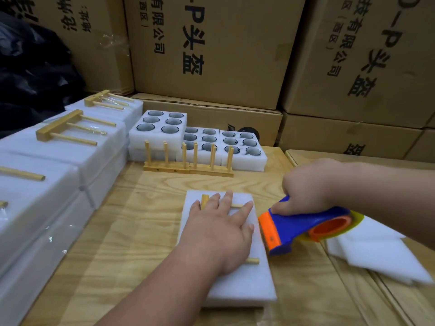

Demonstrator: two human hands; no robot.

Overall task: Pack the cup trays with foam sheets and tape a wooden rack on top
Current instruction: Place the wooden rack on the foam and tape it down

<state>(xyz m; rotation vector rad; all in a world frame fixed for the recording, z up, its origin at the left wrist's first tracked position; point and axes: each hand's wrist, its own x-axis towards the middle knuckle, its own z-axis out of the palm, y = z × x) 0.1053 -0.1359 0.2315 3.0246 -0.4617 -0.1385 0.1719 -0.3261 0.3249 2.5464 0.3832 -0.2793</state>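
Note:
A white foam-covered pack point(247, 283) lies on the wooden table in front of me. A wooden rack point(253, 261) lies flat on top of it, mostly hidden under my left hand point(221, 229), which presses down with fingers spread. My right hand point(308, 187) grips a blue and orange tape dispenser point(303, 228) at the pack's right edge, its orange blade end close to the foam.
Foam cup trays point(160, 137) with dark cups stand at the back behind two upright wooden racks point(188, 161). Finished wrapped packs with racks point(63, 132) line the left. Loose foam sheets point(376, 255) lie at the right. Cardboard boxes point(211, 43) wall the back.

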